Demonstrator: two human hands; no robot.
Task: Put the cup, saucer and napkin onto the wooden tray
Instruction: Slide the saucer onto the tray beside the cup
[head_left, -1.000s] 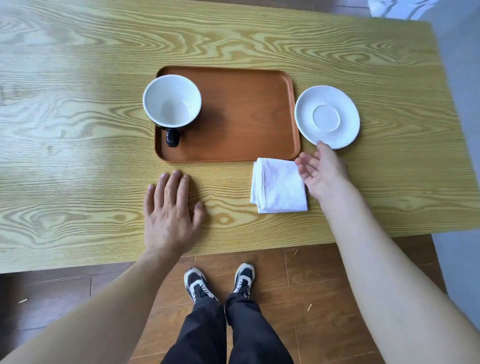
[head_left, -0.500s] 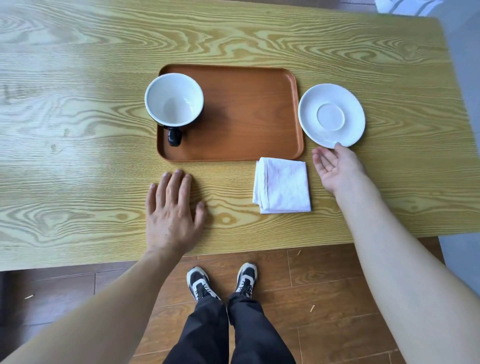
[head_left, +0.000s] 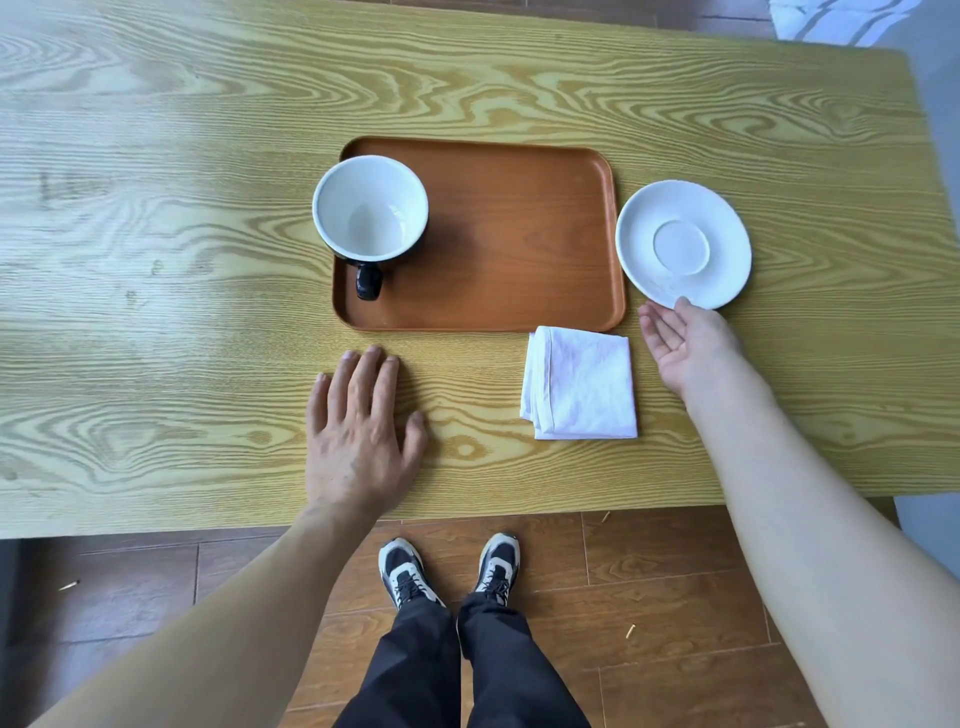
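The table (head_left: 156, 260) carries everything. The tray (head_left: 519, 234) lies just beyond the left hand (head_left: 358, 436), which rests flat and spread, holding nothing. The saucer (head_left: 683, 244) sits off the tray, its near rim touching the fingertips of the right hand (head_left: 685, 343), palm up, open, empty. The napkin (head_left: 581, 384) lies between the hands, off the tray. The cup (head_left: 370, 210) stands on the tray. A fingertip-only lift could let the smooth saucer slip or knock the tray edge.
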